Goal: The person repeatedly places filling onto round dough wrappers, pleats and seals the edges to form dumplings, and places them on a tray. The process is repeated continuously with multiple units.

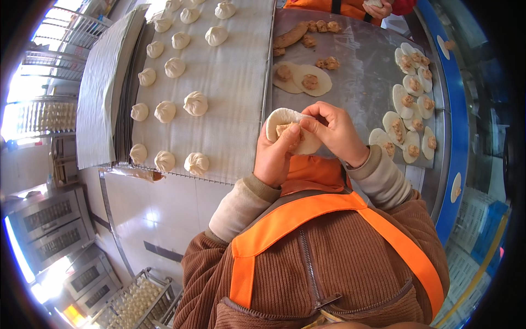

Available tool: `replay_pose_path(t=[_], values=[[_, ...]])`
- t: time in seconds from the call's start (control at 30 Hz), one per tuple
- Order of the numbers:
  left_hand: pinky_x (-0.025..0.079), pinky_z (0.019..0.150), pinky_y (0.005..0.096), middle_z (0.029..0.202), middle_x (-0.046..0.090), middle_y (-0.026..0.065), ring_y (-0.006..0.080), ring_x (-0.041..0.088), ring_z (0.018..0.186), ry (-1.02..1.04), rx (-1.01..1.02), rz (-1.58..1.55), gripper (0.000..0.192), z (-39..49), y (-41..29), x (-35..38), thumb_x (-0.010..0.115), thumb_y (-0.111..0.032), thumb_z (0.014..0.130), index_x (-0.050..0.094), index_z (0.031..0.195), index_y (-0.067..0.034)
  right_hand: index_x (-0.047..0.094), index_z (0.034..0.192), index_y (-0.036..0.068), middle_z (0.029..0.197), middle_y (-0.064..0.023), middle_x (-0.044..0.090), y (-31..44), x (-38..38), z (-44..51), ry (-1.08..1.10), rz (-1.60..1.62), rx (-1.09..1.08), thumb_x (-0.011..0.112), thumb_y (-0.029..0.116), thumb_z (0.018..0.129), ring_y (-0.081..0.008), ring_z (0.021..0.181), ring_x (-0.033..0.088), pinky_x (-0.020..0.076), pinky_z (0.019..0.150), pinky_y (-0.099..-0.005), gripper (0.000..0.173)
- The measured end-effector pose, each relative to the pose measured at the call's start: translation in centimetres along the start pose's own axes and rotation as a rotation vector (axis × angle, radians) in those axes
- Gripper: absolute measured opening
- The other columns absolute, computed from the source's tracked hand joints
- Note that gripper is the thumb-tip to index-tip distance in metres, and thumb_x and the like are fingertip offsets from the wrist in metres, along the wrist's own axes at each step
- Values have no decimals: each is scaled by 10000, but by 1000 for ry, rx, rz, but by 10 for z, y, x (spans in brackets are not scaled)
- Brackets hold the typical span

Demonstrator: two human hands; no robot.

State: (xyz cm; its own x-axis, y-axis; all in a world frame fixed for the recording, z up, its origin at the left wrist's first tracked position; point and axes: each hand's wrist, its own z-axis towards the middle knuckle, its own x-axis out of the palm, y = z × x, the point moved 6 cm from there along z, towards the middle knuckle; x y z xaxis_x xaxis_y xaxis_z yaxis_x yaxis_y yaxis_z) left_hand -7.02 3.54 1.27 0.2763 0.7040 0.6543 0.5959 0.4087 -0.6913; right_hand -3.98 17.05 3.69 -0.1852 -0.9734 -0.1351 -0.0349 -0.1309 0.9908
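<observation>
My left hand point(276, 154) cups a round dough wrapper point(279, 117), its thumb lying on the meat filling point(284, 128) in the middle. With thumb and forefinger, my right hand point(337, 133) pinches the wrapper's upper right edge. Beyond my hands, two overlapping wrappers point(322, 84) topped with filling lie on the metal worktable point(357, 78). Lumps of filling point(328, 63) and a longer piece of filling point(291, 38) sit farther back. To the left, rows of pleated buns point(195, 103) stand on a mesh-lined tray point(230, 82).
Several filled wrappers point(402, 102) cluster at the table's right edge. Beside it runs a blue conveyor belt point(455, 123) carrying a few more. A stack of tray liners point(107, 90) stands far left. Across the table, a co-worker's hand point(382, 10) holds dough. A rack of buns point(135, 302) stands lower left.
</observation>
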Motion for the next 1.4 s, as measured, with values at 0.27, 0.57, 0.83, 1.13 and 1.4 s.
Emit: replay_pose_path(t=[0.27, 0.57, 0.83, 1.13, 1.4], values=[[471, 640, 219, 841, 590, 0, 78, 547, 712, 46, -15, 202, 116, 2, -2, 2, 605, -85, 902, 576, 1000, -30, 596, 943, 5, 847, -66, 581, 33, -3, -15, -126, -299, -465, 663, 112, 870, -147, 746, 568, 461, 662, -266, 146], [474, 682, 230, 875, 592, -7, 64, 537, 779, 160, -7, 463, 192, 4, -5, 2, 646, -109, 883, 595, 1048, -26, 605, 976, 10, 891, -55, 590, 41, 5, -15, 50, -307, -371, 662, 81, 862, -137, 811, 590, 477, 691, -294, 146], [476, 868, 294, 1050, 602, 35, 126, 565, 972, 319, -69, 551, 380, 2, -15, 10, 658, -155, 887, 524, 1206, 2, 600, 895, 37, 876, 3, 571, 14, -10, -8, -19, -3, -99, 681, 120, 869, -76, 753, 518, 446, 693, -225, 120], [473, 890, 283, 1123, 588, 63, 128, 562, 1041, 331, -122, 518, 458, 5, -13, 7, 588, -159, 939, 434, 1326, 34, 588, 921, 27, 898, -36, 577, 13, -10, -12, -7, -64, -157, 685, 127, 866, -107, 777, 530, 450, 707, -258, 151], [478, 876, 293, 1126, 588, 78, 146, 574, 1035, 472, 13, 903, 458, 6, -22, 17, 585, -159, 940, 431, 1329, 28, 602, 951, 39, 831, -76, 557, 27, 0, -21, -61, -265, -360, 689, 35, 796, -196, 743, 569, 462, 650, -306, 178]])
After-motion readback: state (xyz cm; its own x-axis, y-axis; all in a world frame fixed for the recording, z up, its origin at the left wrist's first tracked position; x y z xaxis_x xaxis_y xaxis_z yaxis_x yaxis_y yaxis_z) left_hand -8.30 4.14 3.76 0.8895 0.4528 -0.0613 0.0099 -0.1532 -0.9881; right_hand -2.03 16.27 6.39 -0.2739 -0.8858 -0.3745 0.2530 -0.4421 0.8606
